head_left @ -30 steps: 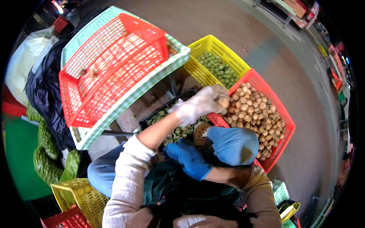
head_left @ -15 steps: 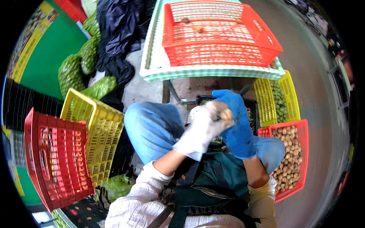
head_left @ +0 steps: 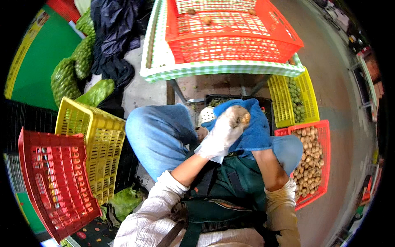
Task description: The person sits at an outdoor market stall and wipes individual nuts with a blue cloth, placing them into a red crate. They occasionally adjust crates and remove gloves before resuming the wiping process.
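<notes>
My left hand (head_left: 225, 131), in a thin whitish see-through glove stained brown at the fingers, is closed around a light-brown walnut (head_left: 245, 118) that shows at the fingertips. Whether it holds more than one, I cannot make out. A blue cloth (head_left: 254, 133) covers my right hand down to the wrist and spreads behind and beneath the left one. The fingers of that hand are hidden in the cloth. Both hands meet above my lap. Brown walnuts (head_left: 308, 162) fill a red crate (head_left: 325, 181) beside my right knee.
Ahead, a red crate (head_left: 234, 50) with a few walnuts stands on a table (head_left: 152, 73) with a green checked cover. Green round fruits (head_left: 295, 99) lie in a yellow crate (head_left: 282, 103). Yellow (head_left: 103, 160) and red crates (head_left: 55, 181) stand at left. A dark crate (head_left: 212, 99) sits under the table.
The blue cloth was upright around my right hand and now spreads wider and lower. My left hand still grips the walnut. The whole view has shifted slightly.
</notes>
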`<action>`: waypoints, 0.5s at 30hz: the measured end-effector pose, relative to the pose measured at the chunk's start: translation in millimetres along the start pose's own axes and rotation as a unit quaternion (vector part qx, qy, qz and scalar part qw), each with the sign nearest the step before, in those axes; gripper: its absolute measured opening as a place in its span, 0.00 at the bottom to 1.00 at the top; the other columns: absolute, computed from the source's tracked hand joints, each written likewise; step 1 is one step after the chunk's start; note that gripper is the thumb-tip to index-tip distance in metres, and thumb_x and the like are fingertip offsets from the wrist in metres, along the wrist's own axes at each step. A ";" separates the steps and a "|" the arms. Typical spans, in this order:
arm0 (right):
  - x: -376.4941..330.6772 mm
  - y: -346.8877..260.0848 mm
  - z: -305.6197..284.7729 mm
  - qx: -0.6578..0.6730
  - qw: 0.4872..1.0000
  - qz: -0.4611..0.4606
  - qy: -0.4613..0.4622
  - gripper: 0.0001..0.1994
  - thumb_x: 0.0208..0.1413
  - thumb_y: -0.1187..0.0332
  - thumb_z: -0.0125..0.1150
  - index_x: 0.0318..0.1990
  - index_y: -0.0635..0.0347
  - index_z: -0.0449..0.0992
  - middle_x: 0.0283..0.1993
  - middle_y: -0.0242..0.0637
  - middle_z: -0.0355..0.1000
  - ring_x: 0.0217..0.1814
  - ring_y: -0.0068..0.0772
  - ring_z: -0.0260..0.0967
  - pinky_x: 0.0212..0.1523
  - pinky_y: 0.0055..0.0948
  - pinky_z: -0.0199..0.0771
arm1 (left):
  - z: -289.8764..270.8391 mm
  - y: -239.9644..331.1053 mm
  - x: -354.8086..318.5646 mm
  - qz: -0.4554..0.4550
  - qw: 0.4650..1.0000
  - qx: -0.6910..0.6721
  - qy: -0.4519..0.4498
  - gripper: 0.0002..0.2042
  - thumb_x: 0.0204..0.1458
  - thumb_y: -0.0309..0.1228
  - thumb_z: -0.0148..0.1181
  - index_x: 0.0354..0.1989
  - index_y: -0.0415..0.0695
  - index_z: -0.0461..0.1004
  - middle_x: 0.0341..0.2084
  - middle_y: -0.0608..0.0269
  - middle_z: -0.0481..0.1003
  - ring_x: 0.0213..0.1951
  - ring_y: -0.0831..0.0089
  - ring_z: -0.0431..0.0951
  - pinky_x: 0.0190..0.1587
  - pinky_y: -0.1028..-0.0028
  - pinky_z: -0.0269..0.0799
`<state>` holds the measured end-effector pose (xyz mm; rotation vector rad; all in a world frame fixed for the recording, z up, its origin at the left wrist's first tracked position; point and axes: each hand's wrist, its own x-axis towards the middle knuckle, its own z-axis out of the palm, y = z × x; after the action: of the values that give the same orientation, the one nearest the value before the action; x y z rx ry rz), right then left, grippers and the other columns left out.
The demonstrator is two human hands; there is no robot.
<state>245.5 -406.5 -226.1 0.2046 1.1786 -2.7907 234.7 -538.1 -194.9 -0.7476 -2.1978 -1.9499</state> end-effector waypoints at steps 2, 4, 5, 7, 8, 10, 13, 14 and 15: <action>3.3 -8.7 6.8 -0.004 1.000 -0.015 0.025 0.16 0.67 0.59 0.41 0.44 0.62 0.71 0.40 0.33 0.72 0.42 0.26 0.70 0.46 0.26 0.73 | -6.1 17.8 11.3 -0.067 0.997 -0.013 -0.034 0.15 0.42 0.16 0.63 0.40 0.37 0.71 0.33 0.61 0.75 0.35 0.79 0.74 0.37 0.78 0.70; -1.8 -27.0 32.5 -0.111 0.991 -0.066 -0.024 0.17 0.67 0.58 0.41 0.46 0.63 0.70 0.42 0.33 0.72 0.43 0.27 0.70 0.48 0.27 0.72 | 7.2 14.2 10.0 -0.200 0.921 -0.328 0.072 0.17 0.41 0.17 0.65 0.42 0.36 0.71 0.30 0.60 0.76 0.31 0.77 0.76 0.33 0.80 0.73; -8.0 -46.5 54.9 -0.202 0.972 -0.106 -0.052 0.17 0.66 0.58 0.42 0.46 0.63 0.70 0.43 0.33 0.72 0.44 0.28 0.69 0.49 0.27 0.71 | 4.8 16.6 14.0 -0.244 0.904 -0.339 0.092 0.17 0.40 0.16 0.66 0.42 0.35 0.71 0.30 0.60 0.77 0.29 0.76 0.77 0.32 0.81 0.74; -7.5 -60.7 65.1 -0.357 0.916 -0.157 -0.091 0.15 0.65 0.61 0.44 0.48 0.64 0.69 0.44 0.33 0.71 0.47 0.28 0.68 0.54 0.29 0.68 | -7.1 13.2 17.3 -0.275 0.873 -0.401 0.036 0.19 0.39 0.17 0.66 0.42 0.35 0.71 0.32 0.57 0.77 0.27 0.73 0.78 0.28 0.79 0.74; -3.2 -64.8 63.1 -0.424 0.884 -0.169 -0.100 0.14 0.63 0.63 0.45 0.48 0.65 0.69 0.45 0.33 0.70 0.49 0.28 0.67 0.57 0.31 0.64 | -8.4 7.2 16.1 -0.268 0.861 -0.432 0.018 0.19 0.39 0.17 0.66 0.43 0.35 0.71 0.32 0.57 0.77 0.27 0.73 0.78 0.28 0.79 0.74; -0.4 -59.2 56.7 -0.477 0.853 -0.192 -0.089 0.12 0.61 0.68 0.47 0.48 0.65 0.69 0.46 0.34 0.70 0.52 0.29 0.65 0.63 0.35 0.55 | -5.0 -18.1 11.3 -0.235 0.839 -0.490 -0.017 0.18 0.40 0.19 0.66 0.42 0.36 0.71 0.31 0.58 0.77 0.27 0.73 0.77 0.28 0.77 0.74; -1.5 -18.0 30.7 -0.444 0.867 -0.225 -0.027 0.10 0.58 0.73 0.48 0.46 0.64 0.69 0.45 0.35 0.70 0.54 0.32 0.65 0.67 0.38 0.44 | 5.2 -14.9 6.5 -0.244 0.838 -0.488 0.019 0.15 0.42 0.21 0.65 0.40 0.38 0.71 0.30 0.60 0.76 0.28 0.73 0.77 0.29 0.76 0.75; -3.9 -16.7 28.3 -0.440 0.869 -0.228 -0.021 0.11 0.57 0.72 0.49 0.46 0.64 0.69 0.45 0.36 0.70 0.53 0.32 0.65 0.66 0.38 0.46 | 8.0 -15.1 2.6 -0.247 0.852 -0.461 0.031 0.15 0.44 0.21 0.65 0.40 0.39 0.70 0.30 0.62 0.76 0.29 0.74 0.77 0.30 0.76 0.74; -7.4 -17.4 29.4 -0.435 0.870 -0.231 -0.017 0.12 0.56 0.72 0.51 0.46 0.64 0.69 0.45 0.37 0.70 0.53 0.33 0.65 0.65 0.38 0.48 | 10.3 -14.4 0.8 -0.248 0.865 -0.434 0.045 0.14 0.45 0.22 0.65 0.41 0.40 0.70 0.31 0.63 0.76 0.30 0.74 0.76 0.31 0.76 0.74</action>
<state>247.7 -415.3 -192.3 -0.2390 2.5769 -2.2085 230.3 -528.7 -209.4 -0.1020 -1.4530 -3.1996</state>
